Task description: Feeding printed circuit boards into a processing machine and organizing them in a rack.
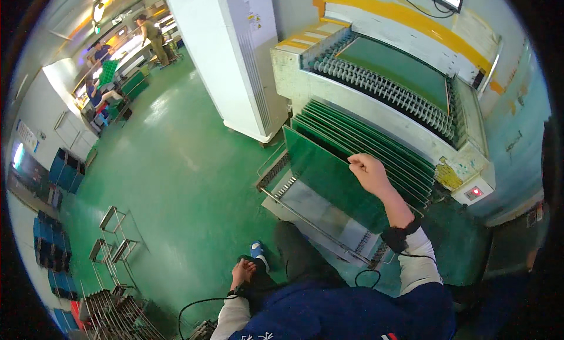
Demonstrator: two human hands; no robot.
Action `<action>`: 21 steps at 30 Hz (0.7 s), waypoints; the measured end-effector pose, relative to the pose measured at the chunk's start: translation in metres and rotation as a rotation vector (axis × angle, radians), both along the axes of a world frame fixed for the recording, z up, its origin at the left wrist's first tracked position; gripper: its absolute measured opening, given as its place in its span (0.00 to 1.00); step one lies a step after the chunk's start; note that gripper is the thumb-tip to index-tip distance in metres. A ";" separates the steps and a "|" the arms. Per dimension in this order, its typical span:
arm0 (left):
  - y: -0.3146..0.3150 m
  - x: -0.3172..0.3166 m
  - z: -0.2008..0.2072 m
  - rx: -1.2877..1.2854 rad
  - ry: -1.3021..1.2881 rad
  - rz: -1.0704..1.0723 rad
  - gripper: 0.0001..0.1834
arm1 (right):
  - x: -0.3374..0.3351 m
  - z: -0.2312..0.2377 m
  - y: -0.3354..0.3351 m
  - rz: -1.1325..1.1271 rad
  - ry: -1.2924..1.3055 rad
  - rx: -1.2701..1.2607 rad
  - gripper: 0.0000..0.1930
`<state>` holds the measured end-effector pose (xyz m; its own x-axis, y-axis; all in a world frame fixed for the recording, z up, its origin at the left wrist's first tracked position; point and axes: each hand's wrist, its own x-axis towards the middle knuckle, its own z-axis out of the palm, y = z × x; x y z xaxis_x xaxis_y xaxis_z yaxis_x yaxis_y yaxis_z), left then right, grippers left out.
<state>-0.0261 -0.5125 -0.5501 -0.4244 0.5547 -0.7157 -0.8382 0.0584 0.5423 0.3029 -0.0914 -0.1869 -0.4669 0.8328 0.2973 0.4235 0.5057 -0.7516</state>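
Observation:
My right hand [370,173] is closed on the top edge of a dark green panel [320,167], thumb and fingers pinching it. The panel stands upright, slightly tilted, in a metal rack [314,216] with coiled slots along its sides. Behind it in the same rack stand several similar green panels [376,141], set in a close row. My left hand [242,273] hangs low by my left leg, with its fingers loosely curled and nothing visible in it. A dark band with a cable circles each wrist.
Beyond the rack stands a roller conveyor machine [282,67] with a flat green panel [396,70] on its rollers. A tall white cabinet [226,58] is to its left. Empty metal racks [117,246] and blue bins [50,240] stand at left; several people work far off.

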 end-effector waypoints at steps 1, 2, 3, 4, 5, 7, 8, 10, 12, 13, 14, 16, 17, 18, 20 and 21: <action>0.003 0.003 0.006 -0.020 0.021 0.010 0.15 | 0.000 -0.003 -0.006 -0.003 -0.062 0.049 0.12; 0.009 0.010 0.015 -0.038 0.039 0.007 0.15 | 0.004 -0.005 -0.011 -0.019 -0.128 0.100 0.13; 0.014 0.015 0.022 -0.056 0.058 0.003 0.15 | 0.009 -0.006 -0.015 -0.036 -0.193 0.150 0.14; 0.008 0.014 0.018 -0.020 0.034 0.023 0.16 | 0.007 -0.007 -0.020 -0.027 -0.210 0.203 0.15; 0.000 0.008 0.006 0.023 0.013 0.051 0.16 | 0.002 -0.004 -0.025 -0.011 -0.224 0.263 0.16; -0.010 0.000 -0.008 0.094 -0.037 0.080 0.17 | -0.007 -0.008 -0.033 -0.009 -0.277 0.360 0.19; -0.013 -0.002 -0.011 0.126 -0.063 0.080 0.17 | -0.010 -0.009 -0.037 -0.023 -0.314 0.401 0.21; -0.016 -0.001 -0.014 0.167 -0.087 0.099 0.16 | -0.013 -0.012 -0.046 -0.051 -0.369 0.444 0.24; -0.016 0.002 -0.013 0.184 -0.084 0.139 0.16 | -0.018 -0.013 -0.056 -0.076 -0.404 0.449 0.27; -0.006 0.008 -0.006 0.143 -0.054 0.121 0.16 | -0.013 -0.017 -0.057 -0.116 -0.433 0.445 0.28; 0.003 0.014 0.005 0.096 -0.022 0.100 0.15 | -0.009 -0.021 -0.056 -0.134 -0.453 0.451 0.28; 0.003 0.016 0.011 0.077 0.008 0.094 0.15 | -0.011 -0.021 -0.058 -0.145 -0.467 0.464 0.29; -0.005 0.009 0.003 0.106 0.005 0.111 0.15 | -0.019 -0.019 -0.060 -0.133 -0.460 0.476 0.29; -0.014 0.004 -0.005 0.135 0.002 0.126 0.15 | -0.025 -0.017 -0.063 -0.122 -0.453 0.488 0.29; -0.009 0.007 -0.004 0.126 -0.065 0.141 0.15 | -0.023 -0.015 -0.066 -0.139 -0.455 0.542 0.29; -0.006 0.007 -0.003 0.122 -0.098 0.149 0.15 | -0.021 -0.014 -0.069 -0.146 -0.447 0.588 0.29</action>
<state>-0.0188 -0.5187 -0.5528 -0.4398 0.5761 -0.6890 -0.8818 -0.1312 0.4531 0.2815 -0.1605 -0.2010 -0.5443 0.6582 0.5202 0.7183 0.6859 -0.1162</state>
